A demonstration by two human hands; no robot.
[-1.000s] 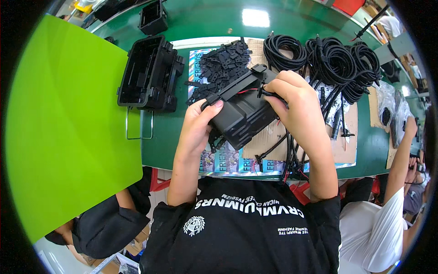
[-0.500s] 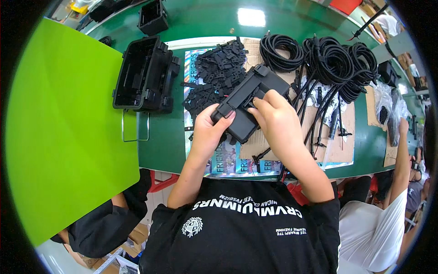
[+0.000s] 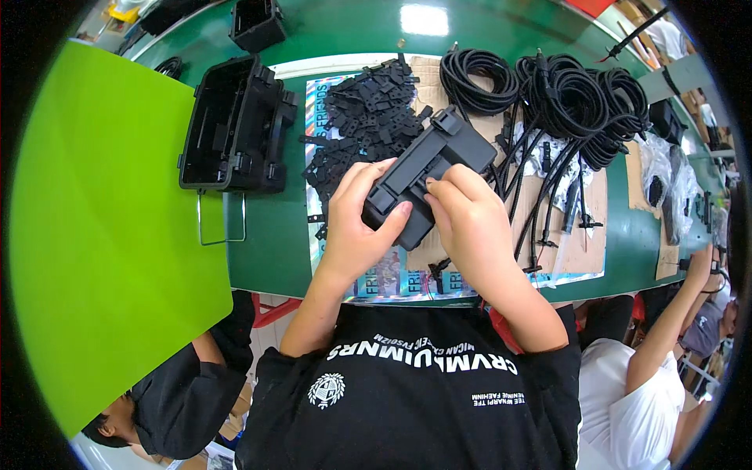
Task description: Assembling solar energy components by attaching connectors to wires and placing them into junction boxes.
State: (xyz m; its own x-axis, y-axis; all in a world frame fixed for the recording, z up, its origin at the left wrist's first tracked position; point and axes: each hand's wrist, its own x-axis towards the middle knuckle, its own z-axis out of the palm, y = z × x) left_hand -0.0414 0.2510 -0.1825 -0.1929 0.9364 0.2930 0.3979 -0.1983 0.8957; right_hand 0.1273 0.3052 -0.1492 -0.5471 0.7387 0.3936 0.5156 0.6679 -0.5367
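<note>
A black plastic box (image 3: pixel 470 147) with latches is held tilted over the table in front of me. My left hand (image 3: pixel 362 211) grips its near left end, thumb on the near side and fingers round the back. At the middle of the box, my right hand (image 3: pixel 468 205) has thumb and forefinger pinched over a recess. Whatever lies between those fingertips is too small or hidden to name. Behind the box, a heap of small flat black plastic pieces (image 3: pixel 368 110) spreads over a printed sheet (image 3: pixel 329 274).
Coiled black cables (image 3: pixel 568 102) lie on cardboard (image 3: pixel 583 254) to the right. Open black cases (image 3: pixel 235 125) with a wire handle stand left, beside a bright green panel (image 3: pixel 117 219). Clear plastic bags (image 3: pixel 677 188) lie far right. Co-workers sit on both sides, one in a white shirt (image 3: pixel 627 392).
My left fingers have shifted further round the back of the box. My right hand stays at the recess, its fingers slightly lower. The co-worker's arm at right has come down.
</note>
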